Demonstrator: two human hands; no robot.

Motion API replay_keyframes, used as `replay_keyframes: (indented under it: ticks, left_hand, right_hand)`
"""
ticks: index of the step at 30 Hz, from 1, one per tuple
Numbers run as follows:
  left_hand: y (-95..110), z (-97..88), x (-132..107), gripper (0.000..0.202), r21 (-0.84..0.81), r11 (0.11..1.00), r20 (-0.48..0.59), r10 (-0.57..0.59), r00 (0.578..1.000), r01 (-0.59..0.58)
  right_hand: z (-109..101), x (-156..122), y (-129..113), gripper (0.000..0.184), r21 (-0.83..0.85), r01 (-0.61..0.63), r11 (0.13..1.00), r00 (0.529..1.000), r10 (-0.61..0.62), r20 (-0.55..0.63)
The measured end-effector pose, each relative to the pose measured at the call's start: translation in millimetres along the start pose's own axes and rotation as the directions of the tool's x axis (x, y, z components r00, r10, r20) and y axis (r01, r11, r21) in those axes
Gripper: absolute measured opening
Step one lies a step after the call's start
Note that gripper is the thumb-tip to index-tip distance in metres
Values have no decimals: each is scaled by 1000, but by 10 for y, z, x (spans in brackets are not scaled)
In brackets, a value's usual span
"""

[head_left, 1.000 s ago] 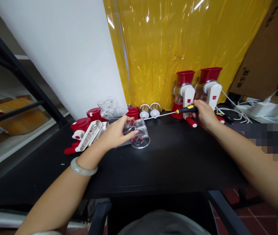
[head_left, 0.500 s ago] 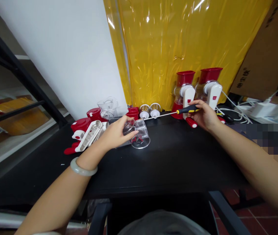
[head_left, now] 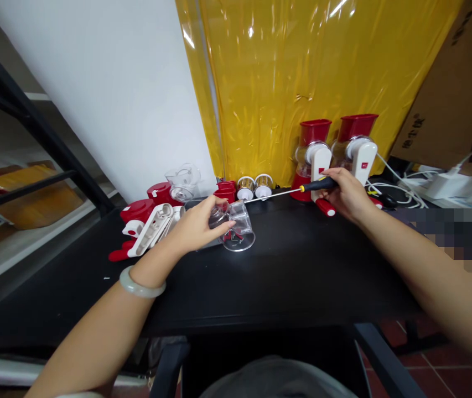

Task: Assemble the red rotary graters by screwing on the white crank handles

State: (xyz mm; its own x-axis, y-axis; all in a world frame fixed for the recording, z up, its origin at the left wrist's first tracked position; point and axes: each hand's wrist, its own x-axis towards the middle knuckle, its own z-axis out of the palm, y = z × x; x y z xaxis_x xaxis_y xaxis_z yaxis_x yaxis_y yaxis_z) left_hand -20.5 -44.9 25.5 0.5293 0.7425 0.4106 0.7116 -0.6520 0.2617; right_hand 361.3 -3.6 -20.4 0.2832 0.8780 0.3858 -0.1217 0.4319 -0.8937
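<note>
My left hand (head_left: 197, 225) is closed round a clear plastic housing (head_left: 238, 226) that rests on the black table (head_left: 285, 276), with small dark screws lying inside it. My right hand (head_left: 346, 193) grips the black and yellow handle of a screwdriver (head_left: 297, 190). Its thin shaft points left, toward the clear housing, and the tip hangs just above the table. A pale bangle sits on my left wrist.
Two assembled red and white grinders (head_left: 335, 152) stand at the back right against a yellow plastic sheet (head_left: 302, 72). Two metal drums (head_left: 254, 187), red parts (head_left: 152, 202) and a white handle (head_left: 152, 229) lie at the back left. White cables and a power strip (head_left: 447, 185) are at right.
My right hand has shifted its grip on the screwdriver handle a little, closing the fingers round it again. The left hand and the clear housing have stayed put.
</note>
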Motion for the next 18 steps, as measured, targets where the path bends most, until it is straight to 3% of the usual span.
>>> replay_keyframes:
  ticks: [4,12,18]
  left_hand:
    - [2,-2,0,52,-3,1000,1,5,1000,-5]
    - [5,4,-1,53,-1,1000,0,8,1000,-8]
    - [12,0,1,53,-3,1000,6,1,1000,-1]
  right_hand:
    - [28,-23,-36,19,89,-77,993,997,79,-18]
    - [47,-70,-73,30,97,-65,993,998,62,31]
    - [-36,-3,18,17,-8,44,999,998,-44,-33]
